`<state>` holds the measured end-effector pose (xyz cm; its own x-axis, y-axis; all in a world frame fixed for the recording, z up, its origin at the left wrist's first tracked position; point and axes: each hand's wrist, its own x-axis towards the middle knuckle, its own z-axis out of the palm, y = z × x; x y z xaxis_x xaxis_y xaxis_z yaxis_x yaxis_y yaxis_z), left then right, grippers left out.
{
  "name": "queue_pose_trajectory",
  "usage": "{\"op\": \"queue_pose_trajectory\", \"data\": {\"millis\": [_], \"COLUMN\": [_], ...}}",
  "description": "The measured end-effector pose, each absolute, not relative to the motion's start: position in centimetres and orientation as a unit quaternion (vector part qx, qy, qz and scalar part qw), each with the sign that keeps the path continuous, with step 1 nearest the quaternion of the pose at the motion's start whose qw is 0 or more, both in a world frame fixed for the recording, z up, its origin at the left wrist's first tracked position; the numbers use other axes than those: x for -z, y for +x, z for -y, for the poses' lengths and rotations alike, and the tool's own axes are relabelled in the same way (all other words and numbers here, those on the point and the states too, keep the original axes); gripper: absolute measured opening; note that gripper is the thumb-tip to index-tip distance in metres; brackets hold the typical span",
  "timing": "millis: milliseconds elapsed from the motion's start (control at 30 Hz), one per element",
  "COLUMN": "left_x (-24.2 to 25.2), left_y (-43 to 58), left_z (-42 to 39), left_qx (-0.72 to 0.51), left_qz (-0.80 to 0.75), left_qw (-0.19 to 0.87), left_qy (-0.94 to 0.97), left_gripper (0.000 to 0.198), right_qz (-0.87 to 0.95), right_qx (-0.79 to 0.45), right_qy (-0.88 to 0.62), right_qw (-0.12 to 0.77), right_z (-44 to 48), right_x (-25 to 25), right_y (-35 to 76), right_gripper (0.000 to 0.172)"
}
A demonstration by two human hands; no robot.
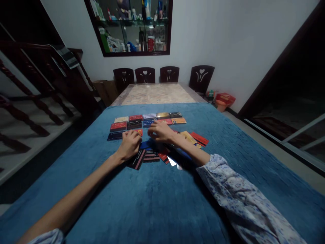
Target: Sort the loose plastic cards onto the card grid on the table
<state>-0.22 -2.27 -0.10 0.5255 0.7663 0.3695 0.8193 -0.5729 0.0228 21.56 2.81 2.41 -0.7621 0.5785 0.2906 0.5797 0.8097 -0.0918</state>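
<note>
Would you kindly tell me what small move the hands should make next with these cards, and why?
Probably the left hand should slide one card from the loose pile up beside the dark card; the two rows beyond it look full, and the pile lies scattered near both wrists.

Cloth [152, 196] covers near part of counter [154, 93]; far part bare. Card rows [149, 119] lie side by side on far part of cloth. Loose card pile [149, 156] lies just before rows. Left hand [130, 144] rests on left of pile. Right hand [160, 130] sits just right of it, at near edge of rows. Chairs [144, 74] stand behind counter, wall cabinet [132, 27] above them. Staircase [38, 84] at left.
</note>
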Motion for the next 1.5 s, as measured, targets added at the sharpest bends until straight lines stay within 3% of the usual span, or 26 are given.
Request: {"op": "queue_pose_trajectory", "data": {"millis": [267, 667, 1167, 1500], "left_x": [0.8, 1.0, 0.5, 0.5], "left_y": [-2.5, -3.4, -3.1, -3.2], "left_z": [4.9, 5.3, 6.0, 6.2], "left_qx": [0.184, 0.164, 0.174, 0.159], "left_qz": [0.470, 0.474, 0.474, 0.457], "left_qw": [0.054, 0.036, -0.005, 0.000], "left_qy": [-0.862, -0.864, -0.863, -0.875], "left_gripper": [0.020, 0.025, 0.020, 0.036], "right_qz": [0.962, 0.974, 0.967, 0.959], "right_qx": [-0.039, -0.084, -0.029, -0.019], "right_qy": [-0.232, -0.184, -0.226, -0.262], "right_qw": [0.141, 0.102, 0.113, 0.105], "right_z": [-1.2, -0.2, -1.4, -1.7], "right_x": [-1.4, 0.0, 0.7, 0.5], "right_y": [18.2, 18.0, 19.3, 19.8], "right_gripper": [0.021, 0.046, 0.035, 0.032]}}
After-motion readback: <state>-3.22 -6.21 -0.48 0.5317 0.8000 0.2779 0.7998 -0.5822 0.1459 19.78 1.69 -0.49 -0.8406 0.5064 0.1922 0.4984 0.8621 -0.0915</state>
